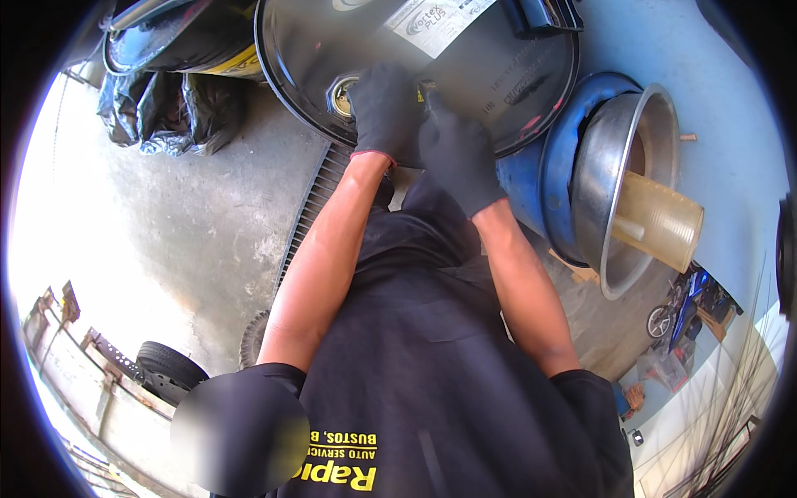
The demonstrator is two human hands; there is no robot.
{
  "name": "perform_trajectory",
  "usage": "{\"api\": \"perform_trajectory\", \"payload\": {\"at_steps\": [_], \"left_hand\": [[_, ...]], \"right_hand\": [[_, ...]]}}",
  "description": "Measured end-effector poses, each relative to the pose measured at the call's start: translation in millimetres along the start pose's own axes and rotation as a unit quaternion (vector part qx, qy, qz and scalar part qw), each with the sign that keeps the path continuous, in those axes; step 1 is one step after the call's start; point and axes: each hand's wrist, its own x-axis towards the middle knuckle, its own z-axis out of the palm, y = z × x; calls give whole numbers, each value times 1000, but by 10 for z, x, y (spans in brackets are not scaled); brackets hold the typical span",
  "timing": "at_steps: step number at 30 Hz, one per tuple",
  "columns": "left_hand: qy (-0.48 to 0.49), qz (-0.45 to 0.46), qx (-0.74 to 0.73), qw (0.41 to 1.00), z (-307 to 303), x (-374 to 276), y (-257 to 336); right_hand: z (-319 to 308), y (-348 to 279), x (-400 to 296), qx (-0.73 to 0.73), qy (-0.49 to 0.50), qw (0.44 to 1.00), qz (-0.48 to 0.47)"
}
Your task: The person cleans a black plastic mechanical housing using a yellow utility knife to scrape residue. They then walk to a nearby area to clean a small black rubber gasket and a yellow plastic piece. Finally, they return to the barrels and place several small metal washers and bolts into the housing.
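Observation:
Both my hands wear dark gloves and work over the top of a black steel drum point(292, 56). My left hand point(387, 112) has its fingers curled, right beside a round brass-coloured bung fitting point(342, 97) near the drum's rim. Close by on the other side is my right hand point(461, 146), its thumb and fingers bent towards the left one. A small dark piece with a yellow mark point(421, 94) shows between the two hands. The gloves cover most of it, so whether either hand grips it is unclear. A white printed label point(439, 28) lies on the lid.
A black plastic container point(542, 15) sits on the lid. Right of the drum, a blue drum point(520, 180) carries a metal basin point(591, 180) holding a translucent jug point(663, 218). Left are a second drum point(187, 40), a black plastic bag point(177, 115) and a floor grate point(309, 211).

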Motion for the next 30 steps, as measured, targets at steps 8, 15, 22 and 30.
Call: {"api": "perform_trajectory", "payload": {"at_steps": [8, 15, 22, 30], "left_hand": [[-44, -4, 22, 999, -57, 20, 26], [-8, -6, 25, 1000, -24, 3, 43], [4, -2, 16, 1000, 30, -9, -2], [-6, -17, -1, 1000, 9, 19, 21]], "right_hand": [[86, 16, 94, 1, -7, 1000, 20], [106, 15, 46, -31, -22, 999, 8], [144, 3, -147, -44, -34, 998, 5], [30, -14, -111, -9, -25, 1000, 8]]}}
